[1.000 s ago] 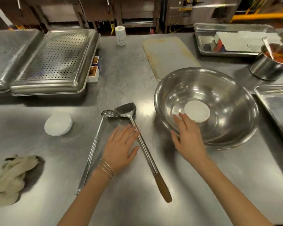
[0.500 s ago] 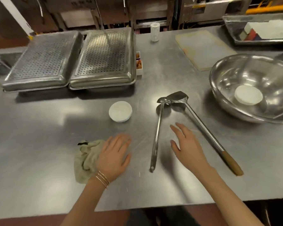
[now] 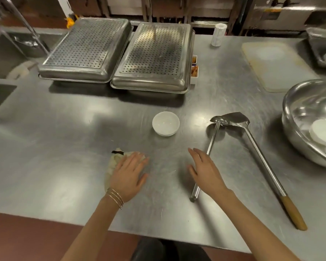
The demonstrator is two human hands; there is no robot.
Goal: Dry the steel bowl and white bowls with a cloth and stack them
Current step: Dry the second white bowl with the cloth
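Cloth [image 3: 114, 162] lying bunched on the surface [image 3: 64, 157], now being covered further by flat, straight-fingered left hand [image 3: 129, 175]; right hand [image 3: 205, 172] hovering spread by ladle [image 3: 211, 146]; white bowl [image 3: 165, 123] sitting just beyond; roll [image 3: 218, 34] print unreadable.

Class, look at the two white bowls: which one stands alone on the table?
The white bowl beyond the left hand; the second white bowl lies inside the steel bowl at right.

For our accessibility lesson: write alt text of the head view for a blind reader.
A person's left hand rests flat on a beige cloth on a steel table, the right hand open beside it. Beyond sit a white bowl, a ladle, a spatula and a steel bowl holding a second white bowl.
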